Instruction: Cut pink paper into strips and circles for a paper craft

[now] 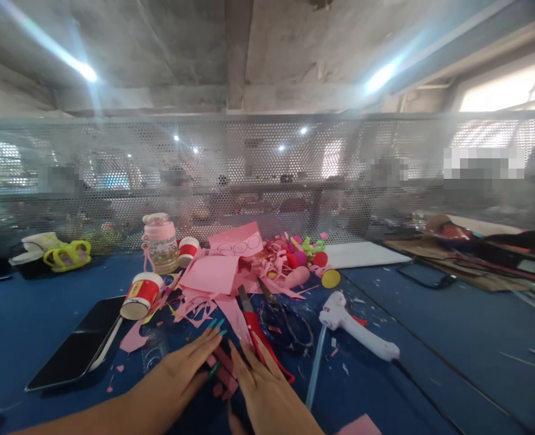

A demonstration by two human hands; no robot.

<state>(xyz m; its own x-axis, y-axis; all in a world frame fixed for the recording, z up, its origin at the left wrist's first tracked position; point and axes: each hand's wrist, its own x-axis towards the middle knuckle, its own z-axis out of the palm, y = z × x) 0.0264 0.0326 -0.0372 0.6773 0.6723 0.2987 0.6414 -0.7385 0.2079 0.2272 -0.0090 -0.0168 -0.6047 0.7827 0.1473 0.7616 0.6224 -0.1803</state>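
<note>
My left hand (188,368) and my right hand (267,386) lie low over the blue table, with fingers stretched out and tips angled toward each other. Between them are small pink paper scraps (224,376); some lie close against the fingers, and whether they are touched I cannot tell. Just beyond my right fingers are a red-handled cutting tool (256,332) and scissors with dark blue handles (310,332). Pink paper sheets (211,273) and cut strips are heaped farther back. A clear plastic piece (152,353) is near my left wrist.
A white glue gun (362,335) with a glue stick (315,368) lies to the right, its cord trailing forward. Leftward are a black phone (75,347), a tipped paper cup (143,293) and a bottle (160,248). A perforated metal screen (258,157) stands behind.
</note>
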